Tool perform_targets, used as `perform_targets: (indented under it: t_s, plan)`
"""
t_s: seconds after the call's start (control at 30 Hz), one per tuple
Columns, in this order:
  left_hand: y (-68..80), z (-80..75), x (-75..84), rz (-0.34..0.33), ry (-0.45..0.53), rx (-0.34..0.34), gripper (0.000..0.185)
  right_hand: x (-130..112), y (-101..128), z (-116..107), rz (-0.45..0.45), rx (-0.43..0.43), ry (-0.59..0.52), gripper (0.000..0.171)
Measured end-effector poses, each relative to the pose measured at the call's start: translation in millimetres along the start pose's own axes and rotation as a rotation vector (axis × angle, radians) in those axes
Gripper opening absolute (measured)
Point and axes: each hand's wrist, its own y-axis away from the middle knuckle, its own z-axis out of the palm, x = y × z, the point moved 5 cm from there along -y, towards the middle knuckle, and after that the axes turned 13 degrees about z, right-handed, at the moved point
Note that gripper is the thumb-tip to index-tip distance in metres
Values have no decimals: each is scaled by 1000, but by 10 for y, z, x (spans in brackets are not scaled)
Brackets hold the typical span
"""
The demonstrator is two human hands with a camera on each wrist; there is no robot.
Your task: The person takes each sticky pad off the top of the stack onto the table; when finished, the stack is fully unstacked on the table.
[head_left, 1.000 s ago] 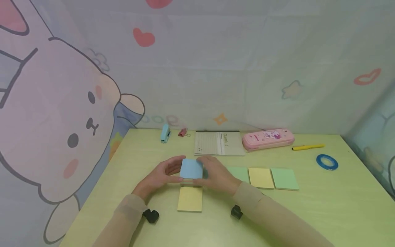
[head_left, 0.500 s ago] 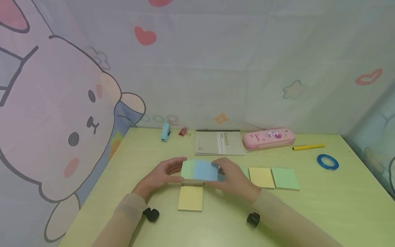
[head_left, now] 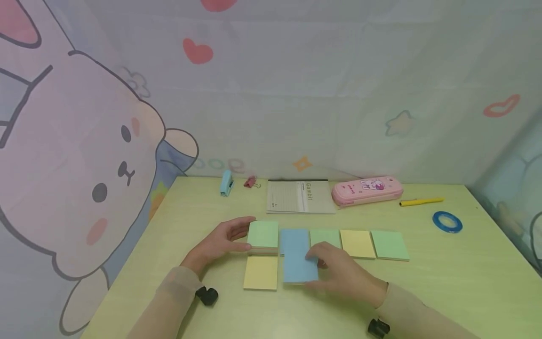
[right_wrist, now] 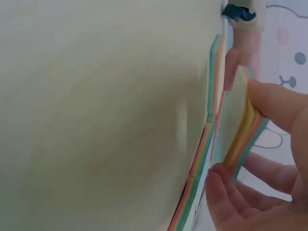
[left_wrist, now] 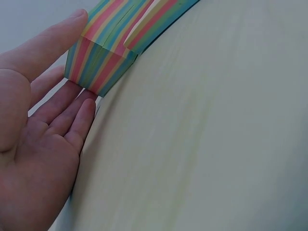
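Between the thumb and fingers of my left hand (head_left: 220,241) is a stack of sticky note pads, green on top (head_left: 263,233). In the left wrist view the stack's striped sides (left_wrist: 107,50) show, with the thumb against the near side and fingers behind. My right hand (head_left: 347,274) pinches a blue-topped sticky note pad (head_left: 299,269) by its right side. The right wrist view shows this pad (right_wrist: 240,127) tilted, thumb on one side and fingers on the other. It overlaps another blue pad (head_left: 294,238) lying behind it in the head view. A yellow pad (head_left: 260,274) lies in front of the stack.
To the right lie a green pad (head_left: 325,237), a yellow pad (head_left: 357,245) and another green pad (head_left: 390,246) in a row. Along the back are a stapler (head_left: 226,183), binder clip (head_left: 251,182), notebook (head_left: 300,197), pink pencil case (head_left: 368,190), yellow pen (head_left: 421,202) and blue tape roll (head_left: 447,221).
The right hand has drawn the blue-topped pad off the stack, rightward and toward me, baring the green pad beneath. The left hand has stayed at the stack.
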Motion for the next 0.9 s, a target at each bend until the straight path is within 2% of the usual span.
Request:
perform_targets:
  t_s: [0.1, 0.23, 0.6, 0.9]
  plan:
    - [4, -2, -6, -5, -6, -2, 78, 20, 74, 55, 13, -72, 52, 47]
    - [3, -11, -14, -15, -7, -4, 79, 21, 112, 92, 10, -110, 109, 47]
    - [-9, -2, 9, -29, 3, 4, 79, -27, 38, 130, 2, -62, 124, 48]
    - [-5, -1, 22, -18, 7, 1, 79, -79, -7, 153, -2, -57, 125, 49]
